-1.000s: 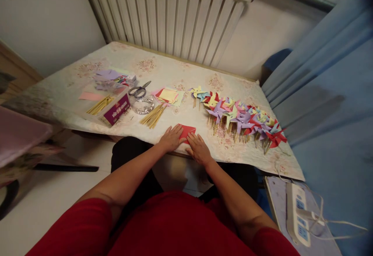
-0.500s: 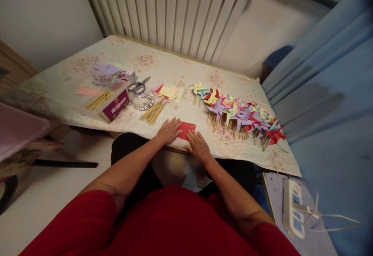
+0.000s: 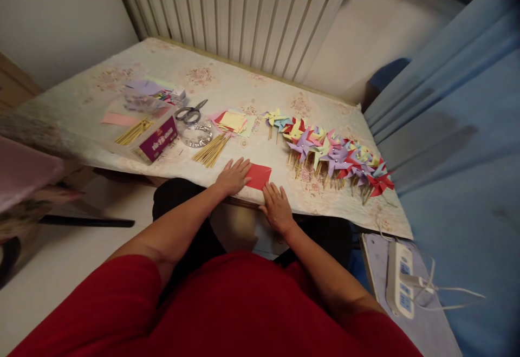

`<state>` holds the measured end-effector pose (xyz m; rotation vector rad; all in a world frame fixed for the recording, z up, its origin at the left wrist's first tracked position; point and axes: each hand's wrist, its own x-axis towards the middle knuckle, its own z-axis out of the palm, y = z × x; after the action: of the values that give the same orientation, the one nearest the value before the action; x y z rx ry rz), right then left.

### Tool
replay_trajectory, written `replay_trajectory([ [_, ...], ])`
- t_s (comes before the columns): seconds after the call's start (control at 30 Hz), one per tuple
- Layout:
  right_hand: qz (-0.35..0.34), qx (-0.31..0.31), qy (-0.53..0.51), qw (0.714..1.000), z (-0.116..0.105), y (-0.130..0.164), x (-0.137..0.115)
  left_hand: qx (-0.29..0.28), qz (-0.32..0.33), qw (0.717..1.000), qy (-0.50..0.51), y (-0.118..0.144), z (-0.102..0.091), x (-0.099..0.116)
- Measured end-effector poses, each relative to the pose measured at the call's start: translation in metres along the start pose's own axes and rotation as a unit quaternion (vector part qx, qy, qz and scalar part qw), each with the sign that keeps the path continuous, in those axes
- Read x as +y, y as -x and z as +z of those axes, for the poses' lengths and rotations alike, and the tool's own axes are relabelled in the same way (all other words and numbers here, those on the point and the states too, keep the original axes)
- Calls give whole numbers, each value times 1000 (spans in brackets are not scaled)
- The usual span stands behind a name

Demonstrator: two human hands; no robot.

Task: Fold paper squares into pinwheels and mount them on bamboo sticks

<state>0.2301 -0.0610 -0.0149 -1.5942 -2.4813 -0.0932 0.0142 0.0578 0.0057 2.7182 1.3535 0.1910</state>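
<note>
A red paper square (image 3: 259, 176) lies flat near the table's front edge, with a slit showing at its upper right corner. My left hand (image 3: 233, 177) rests flat over the paper's left edge, fingers stretched out. At the paper's lower right corner, my right hand (image 3: 277, 205) lies with fingers extended, its fingertips by the edge. Just behind my left hand is a bundle of thin sticks (image 3: 210, 150). Beyond it sits a pile of coloured paper squares (image 3: 233, 122), yellow on top.
Finished paper pinwheels (image 3: 337, 156) crowd the table's right side. On the left are scissors (image 3: 190, 112), a clear dish of small shiny pieces (image 3: 197, 135), a purple-fronted box (image 3: 158, 139) and coloured paper scraps (image 3: 144, 87). A power strip (image 3: 402, 281) lies at lower right.
My right hand has slid down and off most of the red paper, so more of its right side shows. My left hand stays on the left edge. The view has shifted slightly.
</note>
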Motion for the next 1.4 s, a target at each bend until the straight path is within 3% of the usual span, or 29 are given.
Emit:
replay_trajectory([
  [0.23,19,13,-38,999,-3,23,2,4,-3,1000,-3,0,0,1],
  [0.4,58,113,-121,985,-9,24,18,12,-4,1000,0,-1,4,-1],
  [0.5,121,205,-165,957,-19,-2,33,12,-3,1000,0,0,4,-1],
  [0.63,153,233,-202,939,-31,-68,49,21,-4,1000,-1,2,4,0],
  [0.77,169,201,-214,941,-24,-136,51,33,-2,999,-2,3,2,1],
  [0.9,159,126,-192,960,-3,-170,39,33,3,999,-4,4,0,1],
  [1.07,133,66,-94,984,17,-166,27,34,1,999,1,4,0,1],
  [1.4,108,40,-73,991,16,-166,36,17,-4,1000,11,5,-2,2],
])
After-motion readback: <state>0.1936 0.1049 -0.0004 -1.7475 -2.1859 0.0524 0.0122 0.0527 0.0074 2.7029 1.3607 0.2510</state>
